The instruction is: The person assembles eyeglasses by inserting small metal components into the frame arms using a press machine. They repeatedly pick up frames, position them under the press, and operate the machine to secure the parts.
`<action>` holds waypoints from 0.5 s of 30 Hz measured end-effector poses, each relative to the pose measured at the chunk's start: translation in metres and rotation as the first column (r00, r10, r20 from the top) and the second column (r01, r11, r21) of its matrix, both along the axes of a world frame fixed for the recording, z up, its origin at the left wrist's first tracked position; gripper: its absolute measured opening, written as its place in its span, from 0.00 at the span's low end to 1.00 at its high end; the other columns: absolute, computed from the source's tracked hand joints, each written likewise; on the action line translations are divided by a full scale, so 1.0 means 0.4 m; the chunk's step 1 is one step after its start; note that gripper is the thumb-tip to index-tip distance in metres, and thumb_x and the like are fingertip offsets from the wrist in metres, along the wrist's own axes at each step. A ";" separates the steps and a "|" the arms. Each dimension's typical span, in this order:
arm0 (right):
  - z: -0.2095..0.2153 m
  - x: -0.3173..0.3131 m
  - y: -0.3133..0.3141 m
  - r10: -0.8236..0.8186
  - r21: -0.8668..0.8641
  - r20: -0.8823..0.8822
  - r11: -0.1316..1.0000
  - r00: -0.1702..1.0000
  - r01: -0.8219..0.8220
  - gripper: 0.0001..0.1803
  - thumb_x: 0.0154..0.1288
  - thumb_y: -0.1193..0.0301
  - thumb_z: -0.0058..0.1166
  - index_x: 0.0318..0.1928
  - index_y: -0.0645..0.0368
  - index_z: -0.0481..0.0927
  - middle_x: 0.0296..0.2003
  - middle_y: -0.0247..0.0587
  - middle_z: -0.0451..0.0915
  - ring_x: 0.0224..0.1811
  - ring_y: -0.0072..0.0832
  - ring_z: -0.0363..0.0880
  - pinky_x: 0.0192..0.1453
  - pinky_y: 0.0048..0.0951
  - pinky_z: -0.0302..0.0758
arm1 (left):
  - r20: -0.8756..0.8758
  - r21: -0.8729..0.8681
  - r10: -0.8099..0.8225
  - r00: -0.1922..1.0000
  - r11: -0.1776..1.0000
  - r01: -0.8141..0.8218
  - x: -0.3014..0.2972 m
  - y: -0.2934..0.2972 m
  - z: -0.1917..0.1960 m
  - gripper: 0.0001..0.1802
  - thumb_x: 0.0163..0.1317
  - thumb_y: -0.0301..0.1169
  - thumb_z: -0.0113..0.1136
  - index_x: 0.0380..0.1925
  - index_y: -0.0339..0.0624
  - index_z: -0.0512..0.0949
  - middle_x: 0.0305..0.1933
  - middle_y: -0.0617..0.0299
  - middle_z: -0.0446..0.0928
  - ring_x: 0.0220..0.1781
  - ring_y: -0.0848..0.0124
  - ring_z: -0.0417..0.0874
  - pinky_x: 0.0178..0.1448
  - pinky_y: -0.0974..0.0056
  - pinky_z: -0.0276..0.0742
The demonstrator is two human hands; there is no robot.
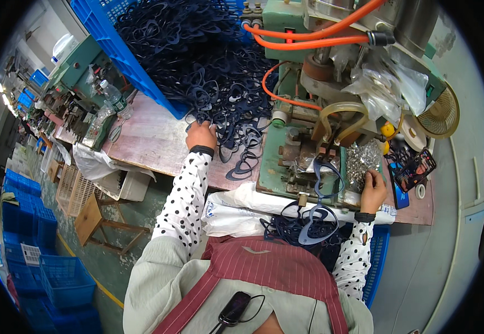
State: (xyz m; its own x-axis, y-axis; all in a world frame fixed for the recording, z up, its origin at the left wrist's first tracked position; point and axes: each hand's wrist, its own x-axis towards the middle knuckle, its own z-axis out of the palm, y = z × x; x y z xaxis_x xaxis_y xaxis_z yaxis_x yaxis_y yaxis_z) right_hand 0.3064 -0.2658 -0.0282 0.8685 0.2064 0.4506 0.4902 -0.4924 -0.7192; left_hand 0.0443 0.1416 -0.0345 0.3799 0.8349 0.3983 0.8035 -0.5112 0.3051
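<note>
My left hand (201,137) is at the near left edge of a heap of dark blue looped strips (197,83), its fingers closed on one of the strips. My right hand (373,192) is beside a pile of small shiny metal parts (362,164) on the right of the green press (275,150). Its fingertips are drawn together, and what they hold, if anything, is too small to make out. Between my hands, a dark blue looped strip (325,183) hangs at the front of the press. More looped strips (311,231) lie below it, near my lap.
A blue crate (161,92) tips its strips onto the wooden tabletop (147,131). Orange hoses (320,42) run to the press. A phone (414,170), a tape roll (420,191) and a fan (439,111) are at the right. A wooden stool (94,222) stands at lower left.
</note>
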 end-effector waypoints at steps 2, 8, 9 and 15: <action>0.006 -0.003 0.007 -0.006 -0.029 0.011 1.000 1.000 0.007 0.08 0.65 0.69 0.58 0.42 0.57 0.84 0.35 0.43 0.85 0.37 0.35 0.82 0.43 0.32 0.76 | 0.040 -0.098 -0.002 0.999 0.995 0.006 0.006 0.041 -0.055 0.15 0.60 0.40 0.61 0.41 0.44 0.81 0.41 0.47 0.77 0.38 0.49 0.80 0.45 0.49 0.76; 0.009 -0.010 0.004 -0.022 -0.020 0.025 1.000 0.999 0.022 0.08 0.64 0.70 0.59 0.43 0.57 0.84 0.35 0.43 0.85 0.36 0.34 0.83 0.42 0.31 0.77 | 0.053 0.102 -0.390 0.919 0.918 0.383 0.023 -0.137 -0.058 0.19 0.50 0.21 0.56 0.45 0.45 0.77 0.37 0.47 0.73 0.41 0.47 0.75 0.45 0.49 0.73; 0.007 -0.008 0.003 -0.017 -0.011 0.033 1.000 0.999 0.017 0.08 0.64 0.70 0.59 0.43 0.58 0.84 0.35 0.43 0.85 0.36 0.33 0.83 0.42 0.30 0.77 | 0.042 0.042 -0.425 0.904 0.905 0.423 0.001 -0.132 -0.055 0.20 0.51 0.22 0.57 0.47 0.46 0.76 0.38 0.47 0.73 0.42 0.47 0.76 0.46 0.49 0.73; 0.053 -0.020 0.032 0.186 0.239 -0.146 0.960 0.972 -0.147 0.07 0.62 0.76 0.59 0.41 0.63 0.84 0.32 0.36 0.84 0.33 0.20 0.79 0.39 0.22 0.74 | -0.087 -0.068 -0.349 0.933 0.937 0.344 0.005 -0.066 -0.030 0.19 0.60 0.30 0.57 0.53 0.58 0.79 0.37 0.52 0.73 0.42 0.52 0.78 0.43 0.53 0.76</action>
State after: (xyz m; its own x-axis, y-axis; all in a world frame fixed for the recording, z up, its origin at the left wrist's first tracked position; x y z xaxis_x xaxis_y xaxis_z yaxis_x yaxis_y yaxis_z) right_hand 0.2983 -0.2531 -0.0072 0.8965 0.2642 0.3556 0.4166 -0.2299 -0.8795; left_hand 0.0461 0.1151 -0.0466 0.6834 0.6627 0.3062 0.6061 -0.7489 0.2681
